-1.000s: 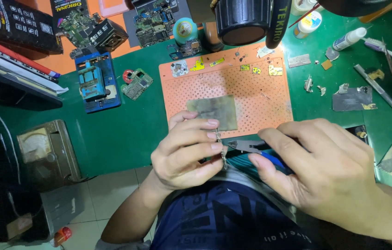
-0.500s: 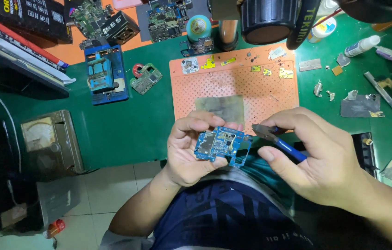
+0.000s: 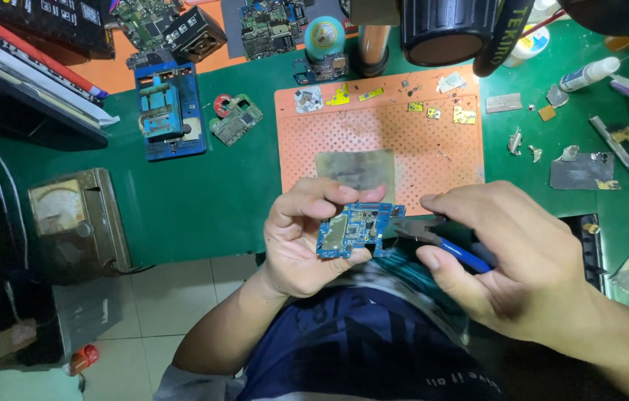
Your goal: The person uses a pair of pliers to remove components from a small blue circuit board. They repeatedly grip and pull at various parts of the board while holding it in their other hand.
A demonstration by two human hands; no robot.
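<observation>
The left hand (image 3: 303,238) pinches a small blue circuit board (image 3: 359,230) above the lap, near the perforated orange mat (image 3: 381,134). The right hand (image 3: 511,260) grips blue-handled metal cutters (image 3: 441,241), tips at the board's edge.

Head-worn, looking steeply down, close above the orange perforated mat (image 3: 381,134); lap below it.

the circuit board (image 3: 359,230) sits between the left hand (image 3: 307,238) at its nine o'clock and the cutters (image 3: 433,238) at its three o'clock, in the right hand (image 3: 507,260). at twelve o'clock lies the perforated mat (image 3: 381,126) — a metal plate (image 3: 355,172) on it. the holder (image 3: 169,111) lies at ten o'clock, the meter (image 3: 69,215) at nine — both on the table (image 3: 218,193).
</observation>
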